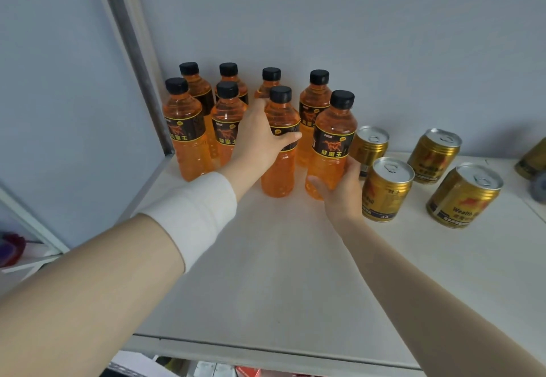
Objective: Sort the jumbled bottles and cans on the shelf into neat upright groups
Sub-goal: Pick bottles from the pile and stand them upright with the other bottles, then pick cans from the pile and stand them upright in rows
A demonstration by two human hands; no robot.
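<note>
Upright on the shelf (280, 258): middle front bottle (279, 175) gripped by the left hand (260, 140), rightmost bottle (334, 128) gripped by the right hand (342, 187). Just beside, upright gold cans (387, 187).

I see the bottles (189, 140) standing in two rows at the back left of the shelf (266, 273), near the wall (384, 36). The cans (387, 190) stand to their right. My left hand (260, 137) holds the third front bottle (279, 169); my right hand (339, 190) holds the fourth front bottle (332, 128), beside the cans.
</note>
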